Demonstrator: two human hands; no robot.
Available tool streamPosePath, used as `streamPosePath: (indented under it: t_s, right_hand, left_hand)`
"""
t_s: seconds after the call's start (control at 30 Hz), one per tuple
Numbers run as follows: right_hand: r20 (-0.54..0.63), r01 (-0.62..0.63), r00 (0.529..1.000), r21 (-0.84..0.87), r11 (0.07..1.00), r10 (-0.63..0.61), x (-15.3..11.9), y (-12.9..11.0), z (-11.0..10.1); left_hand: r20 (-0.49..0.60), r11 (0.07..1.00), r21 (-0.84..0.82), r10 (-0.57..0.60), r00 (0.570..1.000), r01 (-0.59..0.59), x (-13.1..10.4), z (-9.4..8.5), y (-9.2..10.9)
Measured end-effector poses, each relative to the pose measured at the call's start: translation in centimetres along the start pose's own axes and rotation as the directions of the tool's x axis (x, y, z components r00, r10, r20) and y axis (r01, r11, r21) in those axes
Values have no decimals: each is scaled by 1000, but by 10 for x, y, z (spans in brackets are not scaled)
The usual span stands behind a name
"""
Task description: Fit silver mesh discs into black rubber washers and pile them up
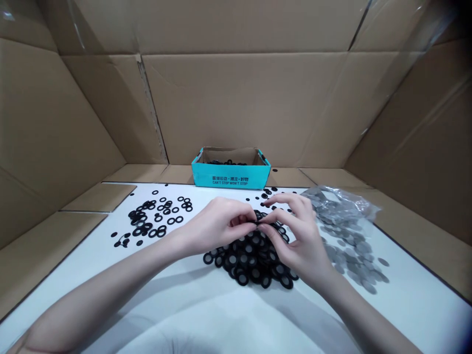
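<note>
Both hands meet over the middle of the white sheet (177, 314). The left hand (217, 223) and right hand (298, 236) have fingertips pinched narrow on one small black ring (258, 222), held just above the centre pile (250, 260) of rings with grey middles. Left of the hands lie scattered plain black rings (155, 219). To the right, grey discs (350, 250) spill from a clear bag (339, 201). Far behind stands a teal box (231, 175), inside cardboard walls (236, 98).
</note>
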State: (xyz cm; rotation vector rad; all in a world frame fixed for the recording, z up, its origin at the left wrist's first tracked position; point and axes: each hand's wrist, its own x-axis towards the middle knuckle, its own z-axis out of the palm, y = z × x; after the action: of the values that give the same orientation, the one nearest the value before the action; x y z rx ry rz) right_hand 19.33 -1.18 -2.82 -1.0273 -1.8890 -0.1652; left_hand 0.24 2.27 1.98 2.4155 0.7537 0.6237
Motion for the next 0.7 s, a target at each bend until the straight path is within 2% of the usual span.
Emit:
streamPosePath:
  t_s: [0.13, 0.3, 0.37, 0.43, 0.57, 0.7]
  right_hand:
    - [11, -38, 999, 44, 998, 38, -1, 0, 2]
    - [-60, 31, 998, -8, 999, -32, -4, -5, 4]
    - [-63, -9, 998, 24, 1000, 10, -3, -4, 4]
    - [-35, -105, 993, 143, 984, 111, -3, -1, 3]
    - [112, -298, 954, 441, 847, 278, -2, 6, 4]
    - [268, -430, 903, 582, 691, 336, -2, 7, 6]
  left_hand:
    - [-21, 1000, 22, 6, 1000, -6, 1, 2, 0]
    - [13, 999, 48, -5, 1000, 4, 0, 3, 0]
    - [-7, 1000, 5, 17, 1000, -17, 0, 3, -1]
    - [-36, 997, -54, 45, 998, -47, 0, 3, -2]
    - [-118, 991, -50, 118, 986, -125, 0, 3, -2]
    - [-148, 973, 49, 232, 961, -227, -2, 2, 0]
